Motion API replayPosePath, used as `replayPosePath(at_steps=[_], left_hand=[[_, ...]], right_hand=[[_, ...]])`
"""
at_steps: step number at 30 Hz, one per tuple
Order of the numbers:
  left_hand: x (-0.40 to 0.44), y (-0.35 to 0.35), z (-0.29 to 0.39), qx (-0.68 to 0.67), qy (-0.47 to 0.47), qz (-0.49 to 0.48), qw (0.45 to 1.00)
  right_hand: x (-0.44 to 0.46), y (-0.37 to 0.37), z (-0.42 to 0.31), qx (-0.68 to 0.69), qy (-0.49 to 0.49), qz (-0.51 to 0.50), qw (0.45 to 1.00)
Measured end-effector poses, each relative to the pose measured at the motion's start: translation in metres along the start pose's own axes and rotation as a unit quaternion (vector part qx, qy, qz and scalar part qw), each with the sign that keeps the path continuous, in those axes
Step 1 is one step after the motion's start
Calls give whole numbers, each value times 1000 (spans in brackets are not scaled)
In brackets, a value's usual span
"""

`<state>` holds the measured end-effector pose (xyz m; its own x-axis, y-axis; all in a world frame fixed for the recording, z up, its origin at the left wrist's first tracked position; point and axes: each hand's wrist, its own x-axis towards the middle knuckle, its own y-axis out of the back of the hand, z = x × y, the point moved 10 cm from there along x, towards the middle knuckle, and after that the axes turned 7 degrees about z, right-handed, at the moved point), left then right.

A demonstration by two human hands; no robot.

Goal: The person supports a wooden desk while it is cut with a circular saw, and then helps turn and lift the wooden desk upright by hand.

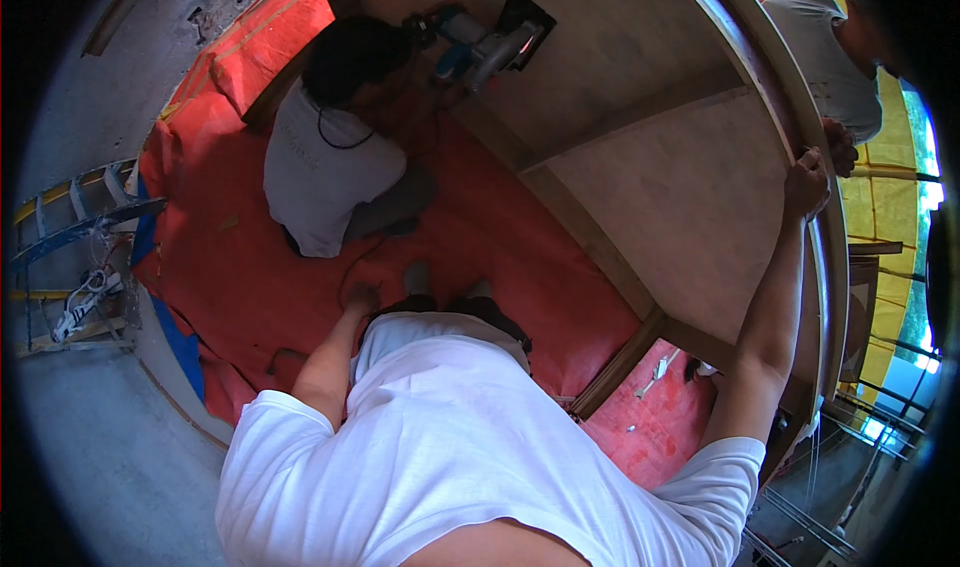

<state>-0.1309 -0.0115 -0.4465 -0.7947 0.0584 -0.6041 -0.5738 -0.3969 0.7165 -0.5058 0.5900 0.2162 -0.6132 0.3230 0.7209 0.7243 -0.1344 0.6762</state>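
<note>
At the upper right, my right hand (808, 185) is closed round the edge of a large wooden panel (650, 197) with battens on its face. My left hand (362, 297) is down by my leg, near a thin dark cord (350, 267); its fingers are too small and dark to make out. A crouching co-worker (330, 157) holds a circular saw (490, 55) against the panel, at a dark rectangular opening (525, 29). Beyond the panel's edge stands another person (825, 62), whose hand (840, 147) is near my right hand at that edge.
Red sheeting (520, 297) covers the floor, with a blue edge at the left. A ladder (80, 207) and a white coiled cable (90, 297) are by the left wall. Small white scraps (657, 372) lie near the panel's lower end. Yellow sheeting (890, 197) hangs behind metal bars at right.
</note>
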Motion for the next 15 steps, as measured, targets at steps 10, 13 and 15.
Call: replayPosePath(at_steps=[10, 13, 15], left_hand=[[0, 26, 10, -117, 105, 33, 987], [-6, 57, 31, -245, 110, 81, 960], [-13, 92, 63, -284, 85, 63, 953]], right_hand=[[0, 2, -3, -6, 5, -3, 1000], [-1, 3, -4, -16, -1, -9, 1000], [-1, 2, -2, -1, 6, 6, 1000]])
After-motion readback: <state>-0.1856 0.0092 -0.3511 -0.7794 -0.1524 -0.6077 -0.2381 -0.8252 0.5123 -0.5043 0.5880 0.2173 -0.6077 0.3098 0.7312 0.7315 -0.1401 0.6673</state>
